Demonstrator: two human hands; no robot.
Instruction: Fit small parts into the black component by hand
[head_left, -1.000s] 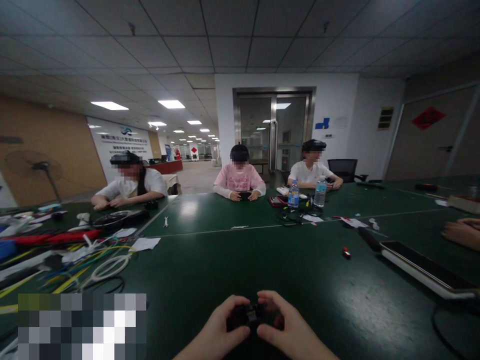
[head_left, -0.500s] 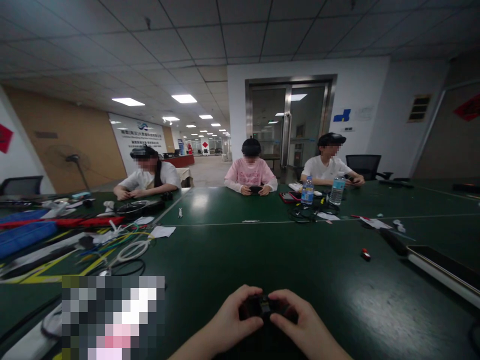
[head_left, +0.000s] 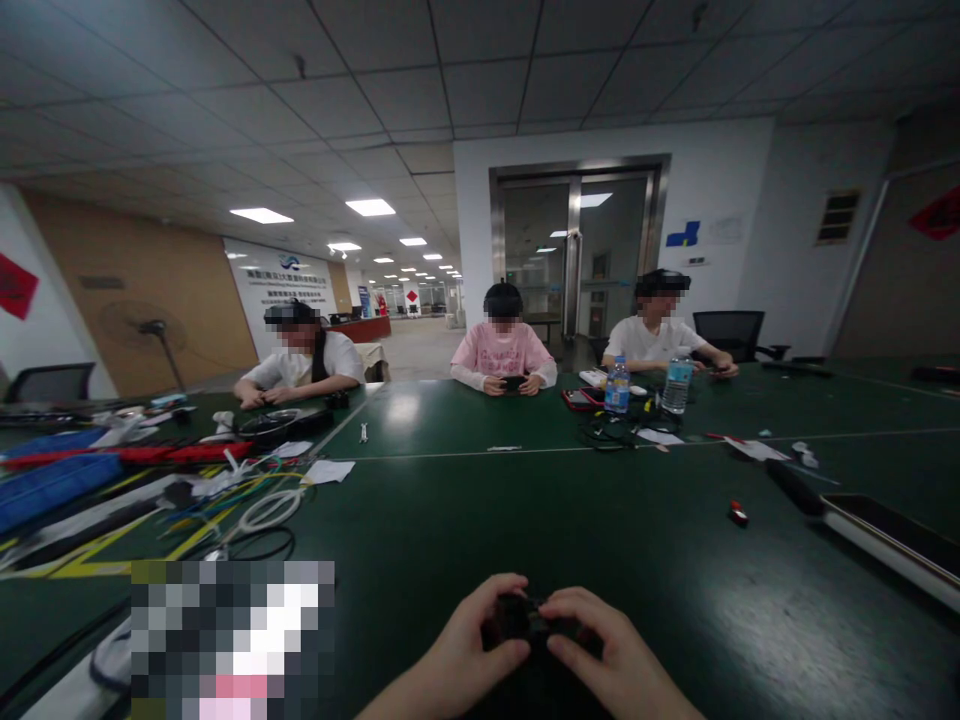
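Low in the head view, my left hand (head_left: 480,635) and my right hand (head_left: 600,640) both grip a small black object (head_left: 531,618) between thumbs and fingers. Dark and partly covered by the fingers, it has a blocky middle, but its kind cannot be made out. My left thumb presses its near side while the left fingertips curl over its top. The right thumb and forefinger hold it from the other side. Both hands are just over the near part of the dark green table (head_left: 420,530).
Cables (head_left: 270,512), blue trays (head_left: 60,490) and a paper sheet (head_left: 330,471) lie to the left. On the right are a small red item (head_left: 738,513) and a flat dark-topped device (head_left: 892,545). Water bottles (head_left: 677,385) stand farther back. Three people sit across the table.
The scene sits slightly lower and farther right as the camera shifts. Both hands still grip the black object, whose middle now looks darker and turned a little.
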